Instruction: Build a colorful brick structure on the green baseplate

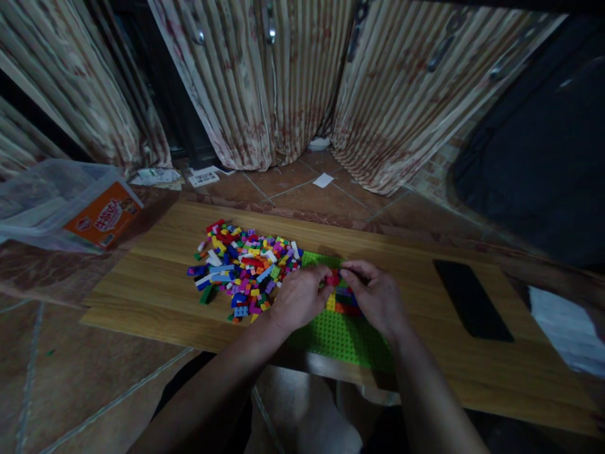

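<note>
A green studded baseplate (338, 337) lies on a low wooden board (155, 296), with a few coloured bricks (344, 304) fixed on it. My left hand (299, 296) and my right hand (378, 295) meet above the plate. Both pinch one small red brick (333, 278) between their fingertips. A heap of loose mixed-colour bricks (243, 268) lies just left of my left hand.
A black phone (472, 301) lies flat at the board's right. A clear plastic bag holding an orange box (104, 217) sits on the tiled floor at the left. Striped curtains (265, 82) hang behind. Paper scraps (323, 180) lie on the floor.
</note>
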A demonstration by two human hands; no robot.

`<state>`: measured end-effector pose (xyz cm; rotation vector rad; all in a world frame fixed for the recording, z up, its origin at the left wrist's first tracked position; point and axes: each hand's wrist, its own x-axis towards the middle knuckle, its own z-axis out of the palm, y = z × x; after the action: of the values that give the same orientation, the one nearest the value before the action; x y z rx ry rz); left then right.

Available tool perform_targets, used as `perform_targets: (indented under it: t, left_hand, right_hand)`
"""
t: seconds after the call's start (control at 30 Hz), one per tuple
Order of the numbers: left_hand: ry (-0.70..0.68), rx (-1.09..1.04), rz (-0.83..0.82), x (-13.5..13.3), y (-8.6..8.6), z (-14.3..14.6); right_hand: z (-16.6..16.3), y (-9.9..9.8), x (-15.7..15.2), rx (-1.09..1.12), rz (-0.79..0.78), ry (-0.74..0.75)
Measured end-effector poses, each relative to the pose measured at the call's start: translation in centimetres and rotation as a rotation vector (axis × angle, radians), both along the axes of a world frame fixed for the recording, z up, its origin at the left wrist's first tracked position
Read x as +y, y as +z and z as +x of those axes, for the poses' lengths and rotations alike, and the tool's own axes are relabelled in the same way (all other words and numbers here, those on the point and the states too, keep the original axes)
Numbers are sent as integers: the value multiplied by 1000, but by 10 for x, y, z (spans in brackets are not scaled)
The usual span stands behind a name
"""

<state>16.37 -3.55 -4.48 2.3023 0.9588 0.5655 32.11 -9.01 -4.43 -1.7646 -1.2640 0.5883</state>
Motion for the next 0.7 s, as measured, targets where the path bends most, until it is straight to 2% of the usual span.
perform_targets:
  t: [0.2,0.7]
  left_hand:
    - [49,76,-4,0,-1,0]
    - [108,251,-62,-4,8,4]
  right_hand:
    - [4,2,1,-49,6,-75]
    - [2,5,0,-147,-24,-32]
